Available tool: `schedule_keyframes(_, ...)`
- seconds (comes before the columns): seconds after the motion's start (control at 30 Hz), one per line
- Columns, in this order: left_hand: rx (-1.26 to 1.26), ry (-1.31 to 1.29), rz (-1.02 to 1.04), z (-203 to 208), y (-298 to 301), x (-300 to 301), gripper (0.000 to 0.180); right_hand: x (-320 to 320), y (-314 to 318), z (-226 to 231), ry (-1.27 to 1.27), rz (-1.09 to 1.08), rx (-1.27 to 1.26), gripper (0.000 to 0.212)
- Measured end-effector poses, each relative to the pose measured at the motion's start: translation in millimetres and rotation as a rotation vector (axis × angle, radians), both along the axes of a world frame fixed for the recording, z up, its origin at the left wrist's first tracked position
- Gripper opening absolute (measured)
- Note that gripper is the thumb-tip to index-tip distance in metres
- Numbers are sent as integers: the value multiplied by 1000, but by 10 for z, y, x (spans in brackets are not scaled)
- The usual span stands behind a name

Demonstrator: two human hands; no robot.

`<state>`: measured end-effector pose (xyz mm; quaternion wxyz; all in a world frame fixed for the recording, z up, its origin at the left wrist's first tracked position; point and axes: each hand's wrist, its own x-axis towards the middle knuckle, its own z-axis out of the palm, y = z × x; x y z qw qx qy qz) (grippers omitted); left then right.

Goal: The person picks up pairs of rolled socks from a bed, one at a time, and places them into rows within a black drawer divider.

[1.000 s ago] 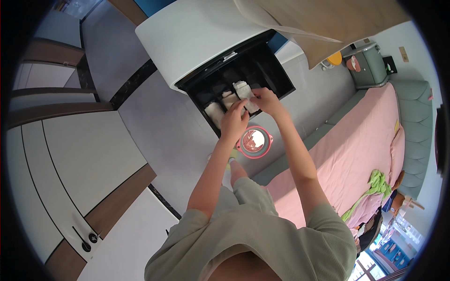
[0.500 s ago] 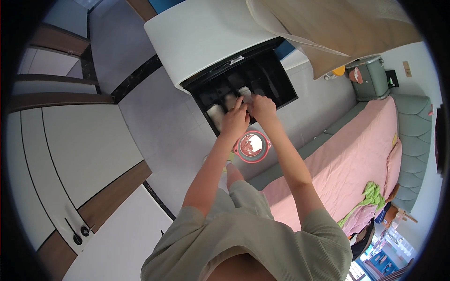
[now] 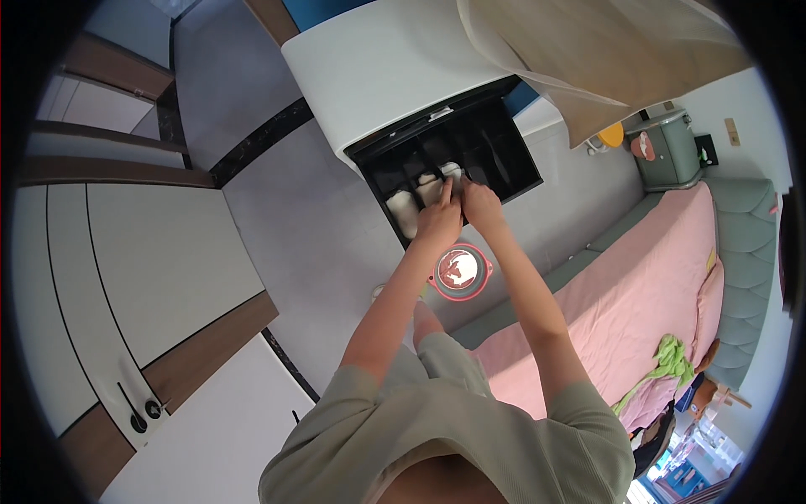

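A black drawer (image 3: 504, 139) with dividers is pulled out of a white cabinet. Three white cloth bundles, perhaps rolled socks, lie side by side in it: the left bundle (image 3: 403, 213), the middle bundle (image 3: 429, 190) and the right bundle (image 3: 452, 170). My left hand (image 3: 440, 222) reaches over the drawer's near edge, its index finger stretched onto the right bundle. Beside it, my right hand (image 3: 482, 207) has its fingers curled at that same bundle's near right side; its fingertips are partly hidden.
Below the drawer, a round pink-rimmed basin (image 3: 461, 271) sits close to my legs. The white cabinet (image 3: 386, 76) stands ahead, with a beige curtain (image 3: 604, 67) at its right. A bed with pink bedding (image 3: 579, 328) extends along the right; a white door (image 3: 159, 260) is at left.
My left hand has drawn back a little, so the middle bundle shows more fully. My right hand stays by the right bundle. The whole view has shifted slightly.
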<state>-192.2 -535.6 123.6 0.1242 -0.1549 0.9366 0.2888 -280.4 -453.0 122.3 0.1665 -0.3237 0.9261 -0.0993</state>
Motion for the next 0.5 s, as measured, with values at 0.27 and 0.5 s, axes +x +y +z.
schedule_keyframes(0.27,-6,38,37,43,36,51,38,299,119,240,58,-116,-498,28)
schedule_keyframes(0.5,12,138,75,102,84,-29,42,177,158,174,12,-139,-500,27)
